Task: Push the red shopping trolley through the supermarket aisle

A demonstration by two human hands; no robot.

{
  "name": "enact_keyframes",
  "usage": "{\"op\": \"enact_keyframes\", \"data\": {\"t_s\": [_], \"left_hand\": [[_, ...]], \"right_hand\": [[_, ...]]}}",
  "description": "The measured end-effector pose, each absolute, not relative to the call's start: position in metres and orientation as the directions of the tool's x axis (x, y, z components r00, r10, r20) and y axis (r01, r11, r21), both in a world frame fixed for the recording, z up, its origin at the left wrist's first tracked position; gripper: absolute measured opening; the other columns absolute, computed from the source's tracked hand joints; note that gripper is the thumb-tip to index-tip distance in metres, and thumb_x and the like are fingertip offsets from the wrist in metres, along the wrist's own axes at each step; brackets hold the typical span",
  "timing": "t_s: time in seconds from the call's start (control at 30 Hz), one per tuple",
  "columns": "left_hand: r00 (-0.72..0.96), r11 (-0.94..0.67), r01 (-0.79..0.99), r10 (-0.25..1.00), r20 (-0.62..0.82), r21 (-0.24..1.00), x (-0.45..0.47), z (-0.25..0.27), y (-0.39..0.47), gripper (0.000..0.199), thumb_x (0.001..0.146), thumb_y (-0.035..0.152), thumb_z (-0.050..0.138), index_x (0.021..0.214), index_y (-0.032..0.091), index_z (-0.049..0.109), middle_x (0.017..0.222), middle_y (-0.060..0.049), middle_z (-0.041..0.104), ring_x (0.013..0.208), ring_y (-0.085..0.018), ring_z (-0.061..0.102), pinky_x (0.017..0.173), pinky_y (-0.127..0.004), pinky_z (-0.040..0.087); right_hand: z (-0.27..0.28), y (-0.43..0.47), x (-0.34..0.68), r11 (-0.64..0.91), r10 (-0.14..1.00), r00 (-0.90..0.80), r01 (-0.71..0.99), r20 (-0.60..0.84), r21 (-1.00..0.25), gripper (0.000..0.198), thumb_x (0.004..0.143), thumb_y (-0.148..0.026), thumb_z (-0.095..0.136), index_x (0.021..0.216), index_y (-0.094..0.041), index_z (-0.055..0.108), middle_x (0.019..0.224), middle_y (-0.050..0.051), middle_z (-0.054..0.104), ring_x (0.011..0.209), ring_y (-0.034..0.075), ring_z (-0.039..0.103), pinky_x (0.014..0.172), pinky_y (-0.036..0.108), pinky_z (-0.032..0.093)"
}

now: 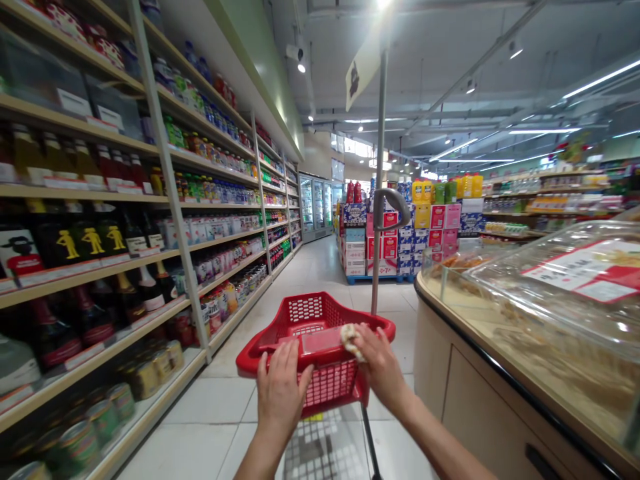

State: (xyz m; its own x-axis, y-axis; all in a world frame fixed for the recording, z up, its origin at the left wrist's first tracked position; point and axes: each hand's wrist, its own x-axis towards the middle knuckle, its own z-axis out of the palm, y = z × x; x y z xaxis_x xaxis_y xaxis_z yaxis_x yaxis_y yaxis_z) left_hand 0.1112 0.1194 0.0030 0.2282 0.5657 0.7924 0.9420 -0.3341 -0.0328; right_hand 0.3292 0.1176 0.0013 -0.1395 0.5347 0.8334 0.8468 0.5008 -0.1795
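A red plastic shopping cart [320, 393] with mesh sides stands in front of me on the tiled floor. My left hand [281, 383] is on its near handle, fingers laid over the top and thumb on the near side. My right hand [376, 360] presses a crumpled whitish cloth [353, 341] with brownish marks onto the right part of that handle. A flat pinkish panel [321, 342] on the handle lies between my hands. No goods show in the visible part of the basket. A grey metal pole [380, 147] rises behind the cart's right side.
Shelves of bottles and cans [220, 180] line the left. At right stands a wooden counter [435, 373] with clear-covered food trays [525, 313]. Stacked drink cartons [385, 247] sit on a blue pallet ahead, and glass-door fridges [315, 203] stand farther back along the aisle.
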Motion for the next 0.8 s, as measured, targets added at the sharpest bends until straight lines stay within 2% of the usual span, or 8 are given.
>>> {"op": "enact_keyframes", "data": {"t_s": [0.07, 0.13, 0.23, 0.3, 0.43, 0.5, 0.67, 0.8], "left_hand": [[0.229, -0.325, 0.945, 0.566, 0.792, -0.041, 0.114, 0.003, 0.118, 0.041, 0.079, 0.035, 0.043, 0.115, 0.015, 0.05, 0.114, -0.01, 0.058, 0.104, -0.024, 0.051, 0.093, -0.045, 0.028], [0.223, -0.314, 0.948, 0.562, 0.797, -0.044, 0.118, 0.003, 0.117, 0.041, 0.079, 0.034, 0.043, 0.114, 0.015, 0.05, 0.114, -0.01, 0.058, 0.104, -0.025, 0.051, 0.093, -0.046, 0.028], [0.223, -0.315, 0.948, 0.565, 0.794, -0.043, 0.121, 0.004, 0.116, 0.04, 0.079, 0.033, 0.043, 0.114, 0.014, 0.05, 0.114, -0.011, 0.058, 0.104, -0.025, 0.051, 0.092, -0.046, 0.029], [0.261, -0.351, 0.935, 0.561, 0.786, -0.06, 0.117, 0.004, 0.116, 0.04, 0.078, 0.031, 0.043, 0.115, 0.014, 0.05, 0.114, -0.01, 0.058, 0.104, -0.024, 0.052, 0.091, -0.044, 0.03], [0.293, -0.379, 0.921, 0.527, 0.798, -0.088, 0.104, 0.006, 0.118, 0.043, 0.077, 0.033, 0.044, 0.115, 0.014, 0.049, 0.117, -0.011, 0.056, 0.106, -0.024, 0.051, 0.092, -0.042, 0.03], [0.27, -0.358, 0.931, 0.535, 0.801, -0.075, 0.102, 0.007, 0.119, 0.042, 0.077, 0.035, 0.044, 0.112, 0.013, 0.051, 0.115, -0.011, 0.057, 0.105, -0.025, 0.052, 0.091, -0.043, 0.03], [0.292, -0.376, 0.924, 0.571, 0.767, -0.072, 0.104, 0.011, 0.116, 0.038, 0.076, 0.031, 0.045, 0.108, 0.012, 0.054, 0.111, -0.01, 0.06, 0.102, -0.023, 0.054, 0.088, -0.041, 0.034], [0.286, -0.368, 0.928, 0.596, 0.751, -0.062, 0.102, 0.011, 0.109, 0.039, 0.078, 0.031, 0.043, 0.112, 0.014, 0.051, 0.116, -0.009, 0.057, 0.108, -0.024, 0.049, 0.096, -0.045, 0.027]], "right_hand": [[0.005, 0.122, 0.333, 0.385, 0.56, 0.011, 0.882, 0.829, -0.272, 0.044, 0.072, -0.005, 0.036, 0.107, -0.022, 0.056, 0.112, 0.009, 0.058, 0.11, 0.022, 0.049, 0.094, 0.051, 0.031], [0.008, 0.124, 0.327, 0.373, 0.575, 0.048, 0.873, 0.817, -0.313, 0.047, 0.071, -0.003, 0.034, 0.108, -0.022, 0.055, 0.111, 0.008, 0.059, 0.108, 0.022, 0.05, 0.093, 0.05, 0.033], [0.01, 0.118, 0.308, 0.563, 0.533, -0.174, 0.803, 0.828, -0.193, 0.044, 0.072, -0.005, 0.037, 0.108, -0.021, 0.055, 0.116, 0.007, 0.055, 0.111, 0.019, 0.047, 0.096, 0.044, 0.032], [0.011, 0.116, 0.307, 0.605, 0.506, -0.232, 0.781, 0.831, -0.151, 0.041, 0.072, -0.007, 0.039, 0.107, -0.021, 0.055, 0.118, 0.007, 0.054, 0.113, 0.019, 0.045, 0.097, 0.043, 0.031], [0.014, 0.122, 0.326, 0.386, 0.605, 0.039, 0.859, 0.795, -0.336, 0.048, 0.069, -0.001, 0.034, 0.107, -0.022, 0.055, 0.113, 0.006, 0.058, 0.111, 0.021, 0.047, 0.094, 0.049, 0.031], [0.014, 0.122, 0.323, 0.363, 0.617, 0.076, 0.855, 0.783, -0.37, 0.049, 0.068, -0.001, 0.033, 0.108, -0.021, 0.054, 0.114, 0.007, 0.057, 0.111, 0.02, 0.047, 0.094, 0.048, 0.032], [0.014, 0.117, 0.296, 0.596, 0.557, -0.24, 0.782, 0.795, -0.182, 0.044, 0.07, -0.004, 0.038, 0.107, -0.02, 0.055, 0.12, 0.008, 0.052, 0.116, 0.019, 0.042, 0.099, 0.043, 0.027], [0.02, 0.125, 0.314, 0.393, 0.669, 0.003, 0.847, 0.743, -0.357, 0.046, 0.07, -0.002, 0.035, 0.108, -0.018, 0.055, 0.117, 0.01, 0.055, 0.114, 0.023, 0.044, 0.095, 0.049, 0.029]]}}
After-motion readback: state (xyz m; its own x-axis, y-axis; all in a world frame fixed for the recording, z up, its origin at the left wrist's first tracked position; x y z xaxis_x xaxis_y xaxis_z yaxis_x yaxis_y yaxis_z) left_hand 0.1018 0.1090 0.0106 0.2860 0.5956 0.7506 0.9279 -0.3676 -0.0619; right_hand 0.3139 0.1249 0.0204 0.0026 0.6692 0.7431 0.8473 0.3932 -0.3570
